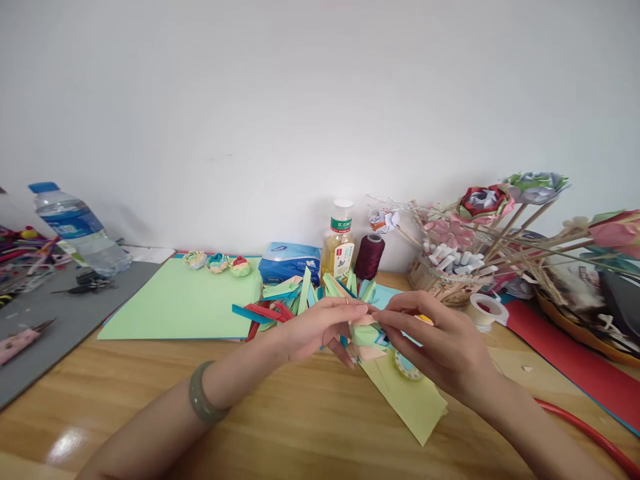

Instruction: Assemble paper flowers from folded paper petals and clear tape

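Between my two hands is a folded paper flower (369, 339) in pale green, peach and a little blue, raised over the table. My left hand (325, 323) grips it from the left, thumb and fingers around its side. From the right, the fingertips of my right hand (430, 333) pinch its upper edge. Fingers cover part of the flower. Below lies a yellow-green paper sheet (407, 400), with a roll of tape (409, 365) near my right fingers. Behind my left hand are folded strips of coloured paper (270, 310) in red, blue and green.
Three small paper flowers (217, 262) sit on green paper sheets (185, 307). A tissue pack (290, 262), a drink bottle (341, 243) and a maroon thread spool (370, 257) stand by the wall. Right are a basket (430, 280), paper flowers on stems (485, 203) and red paper (560, 360).
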{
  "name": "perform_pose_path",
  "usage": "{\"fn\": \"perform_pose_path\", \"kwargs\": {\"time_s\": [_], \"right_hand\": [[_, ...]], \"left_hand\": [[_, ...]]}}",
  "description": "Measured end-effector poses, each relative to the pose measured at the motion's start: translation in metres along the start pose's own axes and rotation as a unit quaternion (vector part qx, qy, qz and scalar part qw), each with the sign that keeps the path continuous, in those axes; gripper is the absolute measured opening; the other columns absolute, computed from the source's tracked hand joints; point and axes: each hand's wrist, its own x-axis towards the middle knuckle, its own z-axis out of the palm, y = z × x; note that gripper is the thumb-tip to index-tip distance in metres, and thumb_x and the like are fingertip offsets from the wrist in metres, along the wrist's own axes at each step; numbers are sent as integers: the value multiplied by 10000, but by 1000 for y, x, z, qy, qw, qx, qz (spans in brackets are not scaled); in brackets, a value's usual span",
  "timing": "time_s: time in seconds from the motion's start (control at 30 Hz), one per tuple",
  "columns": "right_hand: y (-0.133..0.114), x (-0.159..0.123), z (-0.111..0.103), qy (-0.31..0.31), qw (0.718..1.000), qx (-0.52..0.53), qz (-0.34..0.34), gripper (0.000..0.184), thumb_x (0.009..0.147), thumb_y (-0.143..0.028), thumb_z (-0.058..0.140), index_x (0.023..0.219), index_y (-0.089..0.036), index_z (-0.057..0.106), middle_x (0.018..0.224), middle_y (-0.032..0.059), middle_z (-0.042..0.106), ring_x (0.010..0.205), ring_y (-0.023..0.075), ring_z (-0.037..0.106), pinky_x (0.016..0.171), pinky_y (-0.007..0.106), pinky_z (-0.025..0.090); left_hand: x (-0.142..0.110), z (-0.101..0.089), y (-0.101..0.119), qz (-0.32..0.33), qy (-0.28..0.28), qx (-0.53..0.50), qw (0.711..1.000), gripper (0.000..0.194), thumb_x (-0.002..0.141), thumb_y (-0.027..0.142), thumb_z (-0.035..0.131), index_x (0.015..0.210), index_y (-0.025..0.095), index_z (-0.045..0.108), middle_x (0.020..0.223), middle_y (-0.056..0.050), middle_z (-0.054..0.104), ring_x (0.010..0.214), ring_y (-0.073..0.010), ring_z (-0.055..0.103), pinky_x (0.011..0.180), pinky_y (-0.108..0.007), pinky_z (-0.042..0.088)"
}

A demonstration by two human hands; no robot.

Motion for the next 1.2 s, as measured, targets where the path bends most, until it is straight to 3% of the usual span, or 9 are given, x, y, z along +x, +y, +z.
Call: {"fn": "perform_pose_path", "kwargs": {"time_s": [0.1, 0.2, 0.33, 0.47, 0.63, 0.77, 0.87, 1.03, 1.2], "right_hand": [[2, 0, 0, 8, 1000, -8, -12, 164, 869, -110, 508, 984, -203, 580, 841, 44, 572, 642, 117, 578, 539, 232, 466], [2, 2, 1, -3, 1000, 18, 4, 159, 862, -113, 523, 970, -211, 587, 852, 40, 569, 642, 114, 579, 532, 230, 463], [-2, 7, 2, 12, 993, 88, 83, 85, 843, -122, 546, 838, -200, 583, 797, 28, 547, 661, 125, 567, 554, 240, 464], [-5, 11, -1, -13, 979, 140, 148, 104, 830, -131, 554, 753, -197, 575, 745, 23, 529, 641, 131, 521, 538, 248, 443], [-4, 11, -3, -77, 954, 210, 200, 125, 845, -164, 522, 759, -199, 606, 723, 15, 563, 614, 125, 522, 526, 242, 430], [-3, 13, -4, -119, 926, 252, 253, 141, 840, -199, 524, 739, -194, 623, 709, 6, 577, 610, 120, 526, 516, 230, 416], [-3, 16, -4, -142, 905, 278, 289, 149, 833, -237, 540, 733, -195, 641, 701, 4, 590, 612, 123, 530, 510, 229, 404], [-3, 15, 0, -116, 892, 300, 319, 190, 836, -302, 536, 743, -194, 663, 704, 12, 602, 622, 135, 534, 519, 241, 402], [-5, 12, 1, -90, 908, 267, 312, 168, 812, -192, 504, 704, -199, 632, 669, -5, 592, 617, 134, 542, 509, 234, 394]], "left_hand": [[-1, 0, 1, -11, 0, -24, 1000, 315, 675, 345, 699, 923, 162, 635, 791, -30, 568, 657, -136, 579, 463, -232, 518], [-1, 2, 3, 13, 21, 20, 999, 268, 678, 290, 701, 901, 162, 625, 797, -18, 567, 657, -120, 574, 495, -223, 511], [-1, 4, 2, 66, 58, 87, 992, 274, 717, 315, 672, 943, 180, 594, 800, -7, 589, 627, -104, 569, 533, -230, 494], [1, 3, -1, 120, 85, 147, 978, 292, 742, 344, 650, 970, 181, 570, 826, -21, 585, 649, -121, 573, 542, -240, 478], [4, 3, -6, 232, 156, 252, 926, 288, 677, 259, 714, 932, 180, 606, 1024, -55, 539, 940, -187, 537, 670, -244, 489], [4, 3, -8, 275, 162, 287, 903, 314, 675, 279, 721, 951, 207, 589, 1055, -52, 518, 949, -186, 533, 608, -225, 503], [3, 2, -10, 319, 171, 325, 874, 297, 676, 271, 728, 936, 220, 594, 1052, -44, 525, 965, -180, 529, 664, -243, 512], [2, 0, -13, 354, 186, 365, 841, 323, 682, 281, 728, 976, 240, 600, 1082, -47, 507, 981, -185, 528, 705, -275, 519], [0, 1, -14, 353, 182, 442, 804, 278, 738, 321, 674, 1004, 251, 630, 1105, -68, 494, 1025, -218, 514, 770, -329, 505]]}}
